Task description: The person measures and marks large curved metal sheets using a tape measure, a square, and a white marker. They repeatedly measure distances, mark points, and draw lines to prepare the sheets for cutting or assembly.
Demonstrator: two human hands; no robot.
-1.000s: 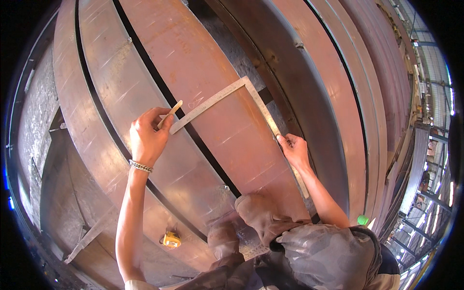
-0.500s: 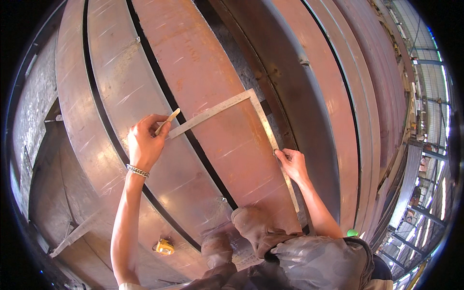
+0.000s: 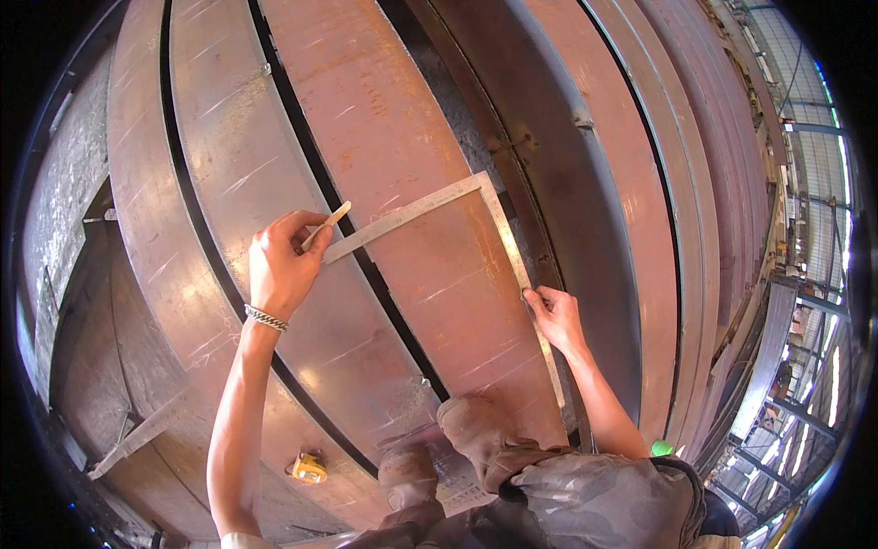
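My left hand [image 3: 285, 259], with a chain bracelet at the wrist, pinches a thin pale marking stick [image 3: 337, 214], perhaps chalk, its tip up and to the right. Just beside that hand ends one arm of an L-shaped metal carpenter's square [image 3: 416, 211]. The square lies across a reddish-brown steel plate [image 3: 430, 302], its corner at the plate's right edge. Its other arm runs back toward me along that edge. My right hand [image 3: 554, 317] grips this arm between thumb and fingers.
Long steel plates [image 3: 240, 165] lie side by side with dark gaps between them. A yellow tape measure [image 3: 309, 468] rests at lower left. My boots [image 3: 480, 430] stand on the plates. A dark recessed strip [image 3: 572, 201] lies right of the square, and a green round thing [image 3: 661, 448] is near my right knee.
The whole view has shifted slightly. Both hands, the stick and the square keep nearly the same places relative to the plate.
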